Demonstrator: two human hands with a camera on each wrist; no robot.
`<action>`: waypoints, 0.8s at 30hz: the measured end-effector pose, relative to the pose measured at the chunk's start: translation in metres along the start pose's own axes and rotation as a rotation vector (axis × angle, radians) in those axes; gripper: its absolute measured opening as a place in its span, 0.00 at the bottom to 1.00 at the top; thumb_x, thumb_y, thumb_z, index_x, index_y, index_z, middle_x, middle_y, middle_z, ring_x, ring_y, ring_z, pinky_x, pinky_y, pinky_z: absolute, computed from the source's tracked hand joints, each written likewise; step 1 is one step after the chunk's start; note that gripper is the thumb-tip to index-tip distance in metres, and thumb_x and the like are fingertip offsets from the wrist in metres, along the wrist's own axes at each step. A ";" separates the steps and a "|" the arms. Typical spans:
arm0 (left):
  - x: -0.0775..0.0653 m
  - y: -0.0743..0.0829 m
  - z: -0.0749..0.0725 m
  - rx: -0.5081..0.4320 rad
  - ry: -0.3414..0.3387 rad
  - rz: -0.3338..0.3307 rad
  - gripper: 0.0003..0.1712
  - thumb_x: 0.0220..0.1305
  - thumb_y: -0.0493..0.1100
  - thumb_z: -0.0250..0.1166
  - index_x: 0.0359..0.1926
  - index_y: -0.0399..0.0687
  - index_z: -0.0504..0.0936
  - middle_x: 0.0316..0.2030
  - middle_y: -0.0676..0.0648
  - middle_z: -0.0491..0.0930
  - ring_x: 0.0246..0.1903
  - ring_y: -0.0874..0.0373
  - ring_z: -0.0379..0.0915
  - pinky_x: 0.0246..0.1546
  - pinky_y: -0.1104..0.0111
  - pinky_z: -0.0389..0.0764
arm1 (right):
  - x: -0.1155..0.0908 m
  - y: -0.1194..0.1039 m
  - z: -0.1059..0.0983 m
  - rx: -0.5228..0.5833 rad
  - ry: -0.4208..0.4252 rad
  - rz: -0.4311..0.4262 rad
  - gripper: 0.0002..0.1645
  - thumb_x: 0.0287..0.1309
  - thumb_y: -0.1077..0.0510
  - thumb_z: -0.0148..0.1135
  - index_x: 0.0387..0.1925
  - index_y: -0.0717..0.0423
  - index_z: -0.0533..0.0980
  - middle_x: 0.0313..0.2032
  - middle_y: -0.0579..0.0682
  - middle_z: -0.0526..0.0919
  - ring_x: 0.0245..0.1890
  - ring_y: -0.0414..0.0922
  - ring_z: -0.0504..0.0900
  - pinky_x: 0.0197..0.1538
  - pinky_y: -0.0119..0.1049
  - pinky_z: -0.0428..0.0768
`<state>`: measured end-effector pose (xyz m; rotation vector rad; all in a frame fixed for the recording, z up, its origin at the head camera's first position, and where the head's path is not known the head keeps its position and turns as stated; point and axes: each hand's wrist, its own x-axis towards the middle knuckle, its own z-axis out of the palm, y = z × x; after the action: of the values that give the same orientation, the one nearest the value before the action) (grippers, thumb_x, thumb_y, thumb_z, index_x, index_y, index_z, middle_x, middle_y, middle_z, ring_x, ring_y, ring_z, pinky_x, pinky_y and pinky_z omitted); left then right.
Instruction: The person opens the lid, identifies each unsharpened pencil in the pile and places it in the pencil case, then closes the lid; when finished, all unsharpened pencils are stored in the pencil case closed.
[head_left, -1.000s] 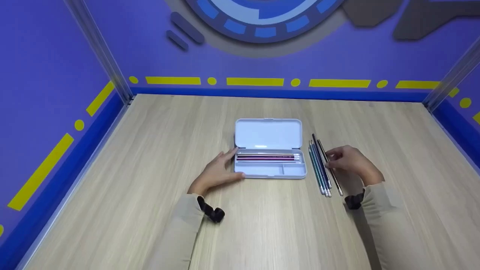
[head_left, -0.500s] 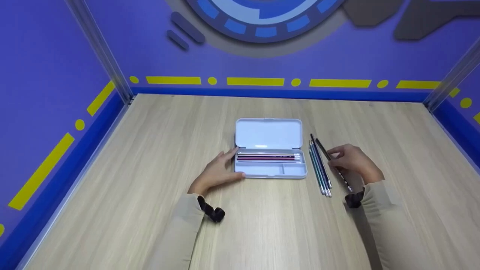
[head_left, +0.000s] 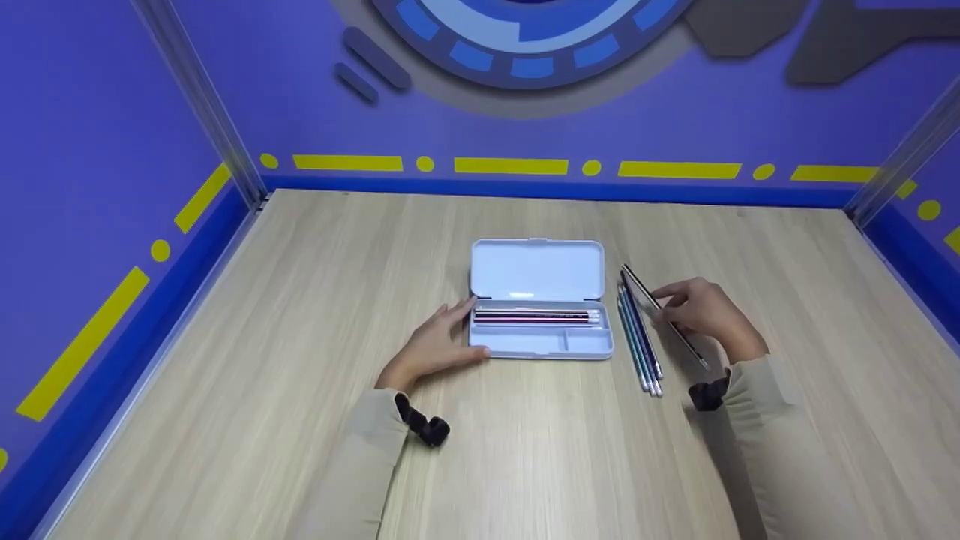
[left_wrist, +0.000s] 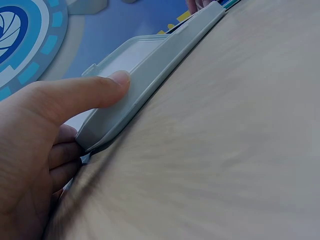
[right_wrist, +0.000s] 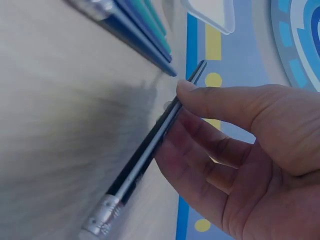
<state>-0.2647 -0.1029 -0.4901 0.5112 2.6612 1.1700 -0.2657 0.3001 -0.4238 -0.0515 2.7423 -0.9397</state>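
Note:
A white pencil case [head_left: 517, 341] lies with its lid [head_left: 537, 268] raised behind it. Several striped pencils [head_left: 534, 316] fill its back compartment. My left hand [head_left: 429, 349] grips the case's left end; in the left wrist view its thumb [left_wrist: 107, 90] presses the front wall while the other fingers sit at the end. Right of the case, my right hand [head_left: 709, 319] pinches a dark striped pencil [right_wrist: 145, 152] between thumb and fingers, its silver eraser end slanting toward the person. Beside it lies a bunch of blue and green pencils [head_left: 636, 337].
Wooden tabletop [head_left: 337, 262] extends around the case and both arms. Purple-blue panels [head_left: 517, 135] with yellow marks stand along its back and sides. The case's two front compartments [head_left: 589, 341] hold nothing visible.
The right hand has lifted the dark pencil away from the bunch, its eraser end swinging right and its front end up slightly. The left hand and case stay put.

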 end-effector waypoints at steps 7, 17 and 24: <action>0.000 0.001 0.000 -0.014 -0.003 -0.017 0.57 0.47 0.63 0.72 0.74 0.61 0.54 0.73 0.47 0.56 0.73 0.37 0.40 0.71 0.43 0.47 | 0.000 -0.010 -0.002 -0.013 0.074 -0.067 0.21 0.58 0.65 0.60 0.54 0.65 0.77 0.42 0.66 0.83 0.32 0.48 0.81 0.35 0.40 0.84; 0.000 0.001 0.001 -0.031 0.005 -0.022 0.57 0.46 0.61 0.73 0.74 0.61 0.55 0.73 0.47 0.56 0.74 0.38 0.40 0.71 0.43 0.47 | 0.007 -0.026 0.001 -0.035 0.115 -0.131 0.18 0.57 0.66 0.61 0.51 0.61 0.81 0.41 0.63 0.84 0.33 0.48 0.79 0.33 0.33 0.79; 0.000 0.001 0.000 -0.011 0.007 -0.009 0.56 0.47 0.63 0.72 0.74 0.60 0.55 0.73 0.46 0.57 0.73 0.36 0.41 0.71 0.43 0.49 | 0.009 -0.039 0.005 -0.057 0.127 -0.194 0.17 0.56 0.67 0.63 0.49 0.60 0.82 0.41 0.62 0.85 0.36 0.50 0.81 0.33 0.32 0.79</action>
<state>-0.2645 -0.1018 -0.4896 0.4938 2.6588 1.1854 -0.2752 0.2655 -0.4056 -0.2814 2.9221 -0.9429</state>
